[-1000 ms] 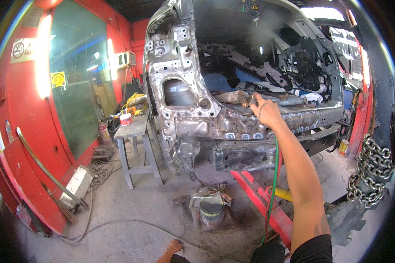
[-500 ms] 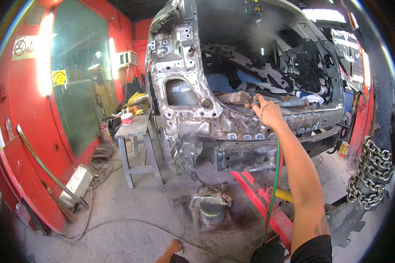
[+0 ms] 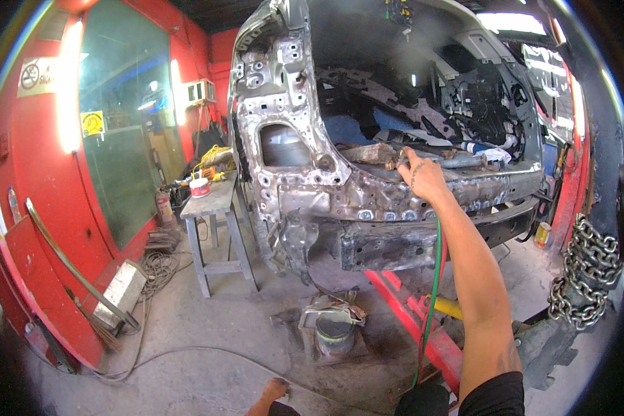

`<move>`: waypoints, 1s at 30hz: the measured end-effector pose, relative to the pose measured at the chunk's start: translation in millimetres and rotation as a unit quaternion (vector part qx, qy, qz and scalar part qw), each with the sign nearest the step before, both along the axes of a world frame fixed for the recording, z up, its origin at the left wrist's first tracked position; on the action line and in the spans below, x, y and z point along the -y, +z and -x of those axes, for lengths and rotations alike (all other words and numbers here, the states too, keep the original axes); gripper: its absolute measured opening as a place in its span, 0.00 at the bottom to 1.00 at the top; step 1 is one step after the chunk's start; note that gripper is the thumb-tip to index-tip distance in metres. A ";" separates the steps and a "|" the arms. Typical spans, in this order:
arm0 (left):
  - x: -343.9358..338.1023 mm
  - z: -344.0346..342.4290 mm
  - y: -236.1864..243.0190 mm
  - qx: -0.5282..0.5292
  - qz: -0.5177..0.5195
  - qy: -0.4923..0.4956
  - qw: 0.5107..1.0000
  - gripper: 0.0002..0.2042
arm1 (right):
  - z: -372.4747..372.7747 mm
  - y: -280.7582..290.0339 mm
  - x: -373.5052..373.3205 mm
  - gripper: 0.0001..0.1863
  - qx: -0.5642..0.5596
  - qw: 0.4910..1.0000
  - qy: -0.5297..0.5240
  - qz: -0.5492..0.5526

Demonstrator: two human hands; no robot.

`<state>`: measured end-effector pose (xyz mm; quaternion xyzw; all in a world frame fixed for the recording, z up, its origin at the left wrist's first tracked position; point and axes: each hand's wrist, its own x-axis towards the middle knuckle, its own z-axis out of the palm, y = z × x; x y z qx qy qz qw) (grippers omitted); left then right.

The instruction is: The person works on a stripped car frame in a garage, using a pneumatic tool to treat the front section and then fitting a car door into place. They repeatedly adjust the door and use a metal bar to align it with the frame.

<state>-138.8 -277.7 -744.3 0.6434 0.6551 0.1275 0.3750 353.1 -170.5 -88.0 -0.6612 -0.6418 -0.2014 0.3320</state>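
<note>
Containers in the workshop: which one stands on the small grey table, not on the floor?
The small white tub with a red band stands on the table; the dark bucket sits on the floor.

A brass-tipped torch [image 3: 395, 161] with a green hose [image 3: 433, 291] lies on the stripped car body's rear sill [image 3: 395, 201].

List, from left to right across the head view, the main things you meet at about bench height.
Red wall → grey work stool → stripped car body → right hand on the rear sill → hanging chain.
</note>
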 end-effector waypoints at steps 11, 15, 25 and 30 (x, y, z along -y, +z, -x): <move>-5.5 5.1 -13.9 -0.007 -0.008 -0.003 1.000 0.18 | -1.8 1.5 0.6 0.30 0.000 1.000 0.004 0.011; -4.7 6.3 -10.6 0.004 0.000 0.010 1.000 0.18 | -8.9 -4.0 -9.3 0.30 0.017 1.000 0.011 -0.014; 0.9 3.3 3.4 0.017 0.049 0.042 0.998 0.17 | 0.0 1.0 0.9 0.28 0.011 1.000 0.007 0.006; 3.3 -2.7 12.3 0.027 0.042 0.028 0.998 0.17 | -2.6 -0.3 1.1 0.27 0.004 1.000 0.006 0.003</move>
